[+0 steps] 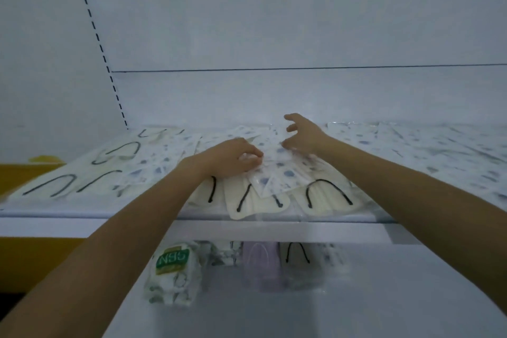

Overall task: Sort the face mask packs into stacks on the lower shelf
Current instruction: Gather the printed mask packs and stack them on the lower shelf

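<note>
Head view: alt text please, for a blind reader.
Two hands reach into a jumble of face mask packs on the upper shelf: the left hand pinches a patterned pack, the right hand is open. Below, the lower shelf holds a green-labelled pack and a few others.

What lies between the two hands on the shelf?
Head view: overlapping blue-patterned mask packs fill the gap between the left hand and the right hand.

back panel (274, 22): pale, plain, thin dark seam across it | slotted strip (93, 25): runs down the panel at left | yellow object (22, 175): far left, beside upper shelf (68, 225) edge
</note>
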A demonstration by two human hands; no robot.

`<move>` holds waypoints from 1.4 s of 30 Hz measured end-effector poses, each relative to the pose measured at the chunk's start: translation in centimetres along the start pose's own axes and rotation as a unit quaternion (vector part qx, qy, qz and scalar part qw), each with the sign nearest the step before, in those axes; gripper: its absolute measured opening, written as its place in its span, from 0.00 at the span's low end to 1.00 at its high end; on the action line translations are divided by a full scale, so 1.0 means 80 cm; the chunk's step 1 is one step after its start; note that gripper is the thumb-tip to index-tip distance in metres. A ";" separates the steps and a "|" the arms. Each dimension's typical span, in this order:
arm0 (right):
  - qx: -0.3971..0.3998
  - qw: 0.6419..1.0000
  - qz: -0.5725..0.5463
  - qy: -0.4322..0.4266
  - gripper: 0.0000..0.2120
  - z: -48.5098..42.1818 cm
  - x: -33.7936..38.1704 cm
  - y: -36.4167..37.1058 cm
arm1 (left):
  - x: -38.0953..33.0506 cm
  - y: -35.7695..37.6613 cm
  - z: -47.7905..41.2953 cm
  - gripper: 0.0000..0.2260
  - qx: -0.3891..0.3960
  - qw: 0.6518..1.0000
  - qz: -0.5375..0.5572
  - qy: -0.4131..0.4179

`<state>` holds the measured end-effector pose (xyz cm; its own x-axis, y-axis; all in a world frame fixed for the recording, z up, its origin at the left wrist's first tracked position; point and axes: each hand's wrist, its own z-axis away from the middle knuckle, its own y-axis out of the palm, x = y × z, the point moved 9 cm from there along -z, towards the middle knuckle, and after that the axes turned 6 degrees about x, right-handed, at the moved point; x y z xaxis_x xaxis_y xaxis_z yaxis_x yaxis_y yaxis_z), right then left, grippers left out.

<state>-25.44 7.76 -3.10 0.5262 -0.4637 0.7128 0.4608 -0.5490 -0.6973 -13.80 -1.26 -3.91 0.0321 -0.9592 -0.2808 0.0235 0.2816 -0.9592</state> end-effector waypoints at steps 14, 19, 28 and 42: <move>-0.135 0.924 -0.328 -0.141 0.18 0.048 0.062 -0.061 | 0.030 -0.078 -0.019 0.25 -0.098 0.872 0.475 0.063; -0.116 0.924 -0.330 -0.156 0.19 0.021 0.087 -0.045 | 0.043 -0.104 -0.021 0.20 -0.208 0.830 0.510 0.081; 0.025 0.986 0.140 0.087 0.36 -0.070 0.036 0.043 | 0.173 -0.134 0.017 0.19 -0.357 0.856 0.373 -0.032; -0.082 0.979 -0.124 -0.141 0.27 -0.063 0.081 -0.016 | 0.195 -0.143 0.030 0.20 -0.341 0.893 0.288 -0.058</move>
<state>-26.16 1.95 2.80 0.6001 -0.1045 0.7930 0.4908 -0.7348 -0.4682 -11.16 -19.36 2.76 -0.0533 -0.6407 -0.7660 -0.6432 0.6088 -0.4645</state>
